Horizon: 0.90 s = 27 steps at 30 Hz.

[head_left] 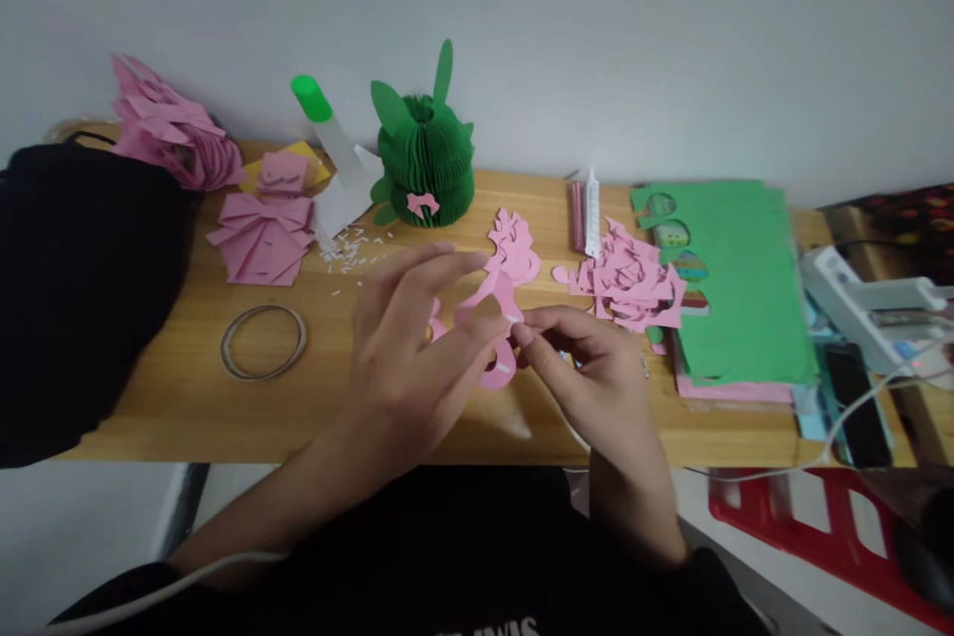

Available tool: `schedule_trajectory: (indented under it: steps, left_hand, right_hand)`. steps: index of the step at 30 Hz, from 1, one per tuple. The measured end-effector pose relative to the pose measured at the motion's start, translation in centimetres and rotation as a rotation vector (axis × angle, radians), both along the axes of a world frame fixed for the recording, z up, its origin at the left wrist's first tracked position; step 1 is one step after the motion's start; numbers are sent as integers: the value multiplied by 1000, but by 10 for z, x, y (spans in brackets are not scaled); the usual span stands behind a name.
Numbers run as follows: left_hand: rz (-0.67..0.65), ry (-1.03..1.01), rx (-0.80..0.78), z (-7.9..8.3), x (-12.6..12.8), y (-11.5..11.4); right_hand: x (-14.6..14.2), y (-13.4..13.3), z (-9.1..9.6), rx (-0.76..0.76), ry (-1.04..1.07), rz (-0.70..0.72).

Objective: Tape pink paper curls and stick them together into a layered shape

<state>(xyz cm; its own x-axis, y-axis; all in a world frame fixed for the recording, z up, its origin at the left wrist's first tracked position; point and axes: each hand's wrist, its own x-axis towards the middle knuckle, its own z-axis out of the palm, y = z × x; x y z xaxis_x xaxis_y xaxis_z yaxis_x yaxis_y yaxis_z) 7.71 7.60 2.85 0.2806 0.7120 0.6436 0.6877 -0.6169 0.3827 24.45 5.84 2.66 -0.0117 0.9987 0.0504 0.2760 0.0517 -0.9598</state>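
Note:
Between my two hands, just above the table, is a pink paper cutout (pixel 498 373) with curved edges and small white patches on it. My left hand (pixel 409 348) holds it from the left with thumb and finger, its other fingers raised. From the right, my right hand (pixel 585 358) pinches its edge between thumb and forefinger; the fingers hide part of the paper. Just behind it lies a stack of wavy pink cutouts (pixel 513 243). A green honeycomb paper cactus (pixel 426 159) with a pink paper flower stands further back.
A tape roll (pixel 263 343), folded pink paper (pixel 264 238), white scraps (pixel 350 248) and a green-capped glue stick (pixel 324 124) are left. Rightward lie pink offcuts (pixel 630 273), a white tube (pixel 592 214), green sheets (pixel 745 288), a phone (pixel 857 402) and a power strip (pixel 857 308).

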Motion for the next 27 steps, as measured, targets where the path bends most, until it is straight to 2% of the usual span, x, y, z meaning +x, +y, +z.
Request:
schedule_trajectory:
  steps: [7,12,18,23,27]
  left_hand:
    - [-9,-7,16,-7,2,1]
    - [-36,-76,-83,-2,2,0]
    - [-54,-87,-106,1,2,0]
    - [-74,-227,-209,2,3,-2]
    - [-88,-179,-162,4,2,-2]
  right_hand:
    - [-4,-6,7,91,-113,-33]
    - [-4,-10,11,144,-231,-8]
    - [-5,-14,12,217,-324,4]
    - [-5,-16,13,271,-367,5]
    - [-4,-18,14,272,-360,13]
